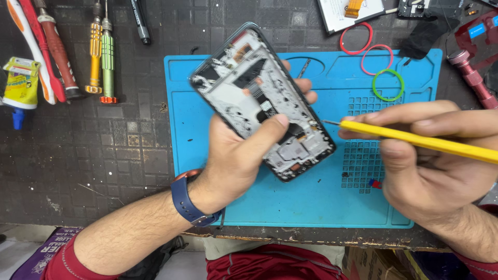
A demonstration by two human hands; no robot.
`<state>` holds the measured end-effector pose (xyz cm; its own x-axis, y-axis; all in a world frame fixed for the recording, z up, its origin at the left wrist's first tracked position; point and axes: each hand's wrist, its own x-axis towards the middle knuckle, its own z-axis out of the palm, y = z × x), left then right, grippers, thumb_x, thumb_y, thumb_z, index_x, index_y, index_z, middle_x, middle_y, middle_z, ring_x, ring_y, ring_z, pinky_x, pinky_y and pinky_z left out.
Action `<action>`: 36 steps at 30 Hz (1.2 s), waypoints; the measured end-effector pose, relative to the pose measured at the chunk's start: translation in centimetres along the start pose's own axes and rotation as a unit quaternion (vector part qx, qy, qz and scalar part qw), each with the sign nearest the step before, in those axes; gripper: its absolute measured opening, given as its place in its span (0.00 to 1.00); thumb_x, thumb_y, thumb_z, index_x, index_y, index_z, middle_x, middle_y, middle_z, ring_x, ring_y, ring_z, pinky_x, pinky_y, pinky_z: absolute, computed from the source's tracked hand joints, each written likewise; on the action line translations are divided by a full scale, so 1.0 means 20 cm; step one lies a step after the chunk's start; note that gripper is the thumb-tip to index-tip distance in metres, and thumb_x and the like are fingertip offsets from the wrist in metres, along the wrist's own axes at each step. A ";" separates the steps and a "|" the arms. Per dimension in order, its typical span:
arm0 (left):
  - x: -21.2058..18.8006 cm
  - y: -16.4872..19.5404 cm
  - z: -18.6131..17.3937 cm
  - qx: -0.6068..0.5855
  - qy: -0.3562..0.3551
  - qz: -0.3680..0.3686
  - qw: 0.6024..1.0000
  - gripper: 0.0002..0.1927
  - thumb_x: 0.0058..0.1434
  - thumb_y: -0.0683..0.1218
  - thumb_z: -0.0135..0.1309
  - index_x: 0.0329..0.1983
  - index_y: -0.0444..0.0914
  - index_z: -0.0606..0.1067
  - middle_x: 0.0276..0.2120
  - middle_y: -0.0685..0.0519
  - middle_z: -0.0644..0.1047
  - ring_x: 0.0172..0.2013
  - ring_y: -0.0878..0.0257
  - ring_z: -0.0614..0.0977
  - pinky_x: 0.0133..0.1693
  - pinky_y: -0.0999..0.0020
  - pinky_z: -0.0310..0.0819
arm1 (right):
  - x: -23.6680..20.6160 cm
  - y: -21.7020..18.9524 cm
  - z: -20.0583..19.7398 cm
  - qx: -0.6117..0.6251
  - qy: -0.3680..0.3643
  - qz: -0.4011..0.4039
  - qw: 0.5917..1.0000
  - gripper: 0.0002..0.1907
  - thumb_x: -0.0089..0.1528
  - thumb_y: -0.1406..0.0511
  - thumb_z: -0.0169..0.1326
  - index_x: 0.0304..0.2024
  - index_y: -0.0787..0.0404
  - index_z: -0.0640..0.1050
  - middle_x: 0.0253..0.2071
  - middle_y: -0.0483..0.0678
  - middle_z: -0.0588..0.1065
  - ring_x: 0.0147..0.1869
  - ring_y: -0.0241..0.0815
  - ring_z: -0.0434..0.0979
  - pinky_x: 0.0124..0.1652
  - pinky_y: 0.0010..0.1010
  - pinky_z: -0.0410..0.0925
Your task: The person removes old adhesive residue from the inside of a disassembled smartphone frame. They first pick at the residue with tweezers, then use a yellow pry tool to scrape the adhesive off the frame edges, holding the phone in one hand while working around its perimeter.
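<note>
Looking down from the head camera, the left hand (236, 155) grips an opened phone (262, 101) with its back cover off, so the little parts inside show. The thumb lies across the lower part of the phone and the fingers wrap round from behind, with their tips peeking out at its right edge. The phone is tilted and held up just above a blue mat (311, 207) that lies on the dark worktop (78, 155). The right hand (425, 166) pinches a yellow screwdriver (415, 140), and its thin metal tip points at the right edge of the phone, very close to it. I cannot tell if the tip touches. There is a blue watch band (189, 199) on the left wrist. On the mat, near its top right corner, lie a green ring (388, 85) and a pink ring (377, 59), and a red ring (356, 38) sits just off the mat above them. Far to the left on the worktop lie a yellow screwdriver and a green screwdriver (107, 54) side by side, next to a small yellow tube (21, 83). A pink metal tool (469, 75) lies at the right edge.
</note>
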<state>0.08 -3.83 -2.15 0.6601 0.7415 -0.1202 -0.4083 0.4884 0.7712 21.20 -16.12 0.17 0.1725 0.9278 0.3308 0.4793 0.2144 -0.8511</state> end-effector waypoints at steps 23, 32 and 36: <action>0.05 0.23 -0.08 -0.063 0.093 0.097 0.989 0.31 0.65 0.37 0.43 0.74 0.34 0.57 0.56 0.38 0.71 0.57 0.49 0.75 0.55 0.38 0.84 | 0.01 0.09 -0.07 0.005 0.025 -0.007 1.000 0.16 0.83 0.63 0.44 0.58 0.68 0.54 0.51 0.58 0.68 0.52 0.53 0.84 0.54 0.45 0.79; 0.07 0.20 -0.09 -0.025 0.100 0.122 0.987 0.33 0.64 0.37 0.44 0.74 0.29 0.58 0.56 0.35 0.72 0.55 0.48 0.77 0.58 0.50 0.79 | 0.00 0.09 -0.06 0.023 0.030 0.003 0.999 0.17 0.82 0.63 0.45 0.56 0.67 0.54 0.51 0.58 0.69 0.49 0.52 0.82 0.54 0.46 0.79; 0.08 0.18 -0.08 -0.007 0.091 0.111 0.990 0.33 0.62 0.37 0.44 0.72 0.26 0.59 0.60 0.39 0.70 0.57 0.49 0.78 0.60 0.51 0.78 | 0.00 0.08 -0.05 0.020 0.029 -0.003 0.999 0.17 0.82 0.63 0.45 0.58 0.67 0.54 0.51 0.58 0.68 0.49 0.53 0.83 0.52 0.46 0.79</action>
<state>-1.31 -0.30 -0.56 0.4296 0.9010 -0.0611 -0.5395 0.3103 0.7827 22.92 -16.04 -0.77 0.2190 0.9077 0.3578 0.4458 0.2331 -0.8642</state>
